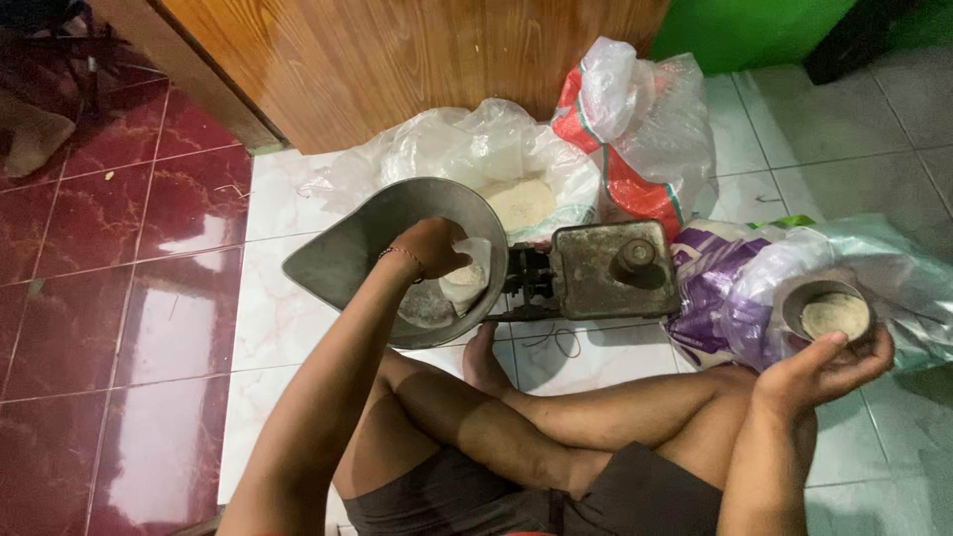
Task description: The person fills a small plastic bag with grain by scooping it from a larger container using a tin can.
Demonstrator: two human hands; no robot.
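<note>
Small bag: a small clear plastic bag of white powder (465,278) sits inside the scale pan (347,248), toward its right side, just beside the beam; its mouth is held up by the fingers
Left hand: the left hand (429,248) reaches down into the pan and pinches the top of the small bag; fingers closed on the plastic, a thin bracelet at the wrist
Right hand: the right hand (822,367) cradles a small round metal cup (829,310) from below, palm up, fingers curled round it; the cup is filled with pale powder and held over the lap's right side, well apart from the pan
Scale: an old metal balance scale (611,270) stands on the white floor tiles (278,298); a dark weight (635,254) rests on its flat platform; the pan is on the left
Surroundings: a large clear sack of white powder (516,189) lies open behind the pan; a red-and-white sack (635,129) leans on the wooden panel (397,60); a purple bag (720,288) lies near the cup; the person sits cross-legged
Risks: the cup is brim-full and held on an open palm, so a tilt could likely spill powder on the legs or tiles; the small bag's mouth is held by one pinch only, so a slack grip may let it slump and spill into the pan; pressing on the bag could plausibly upset the balance
</note>
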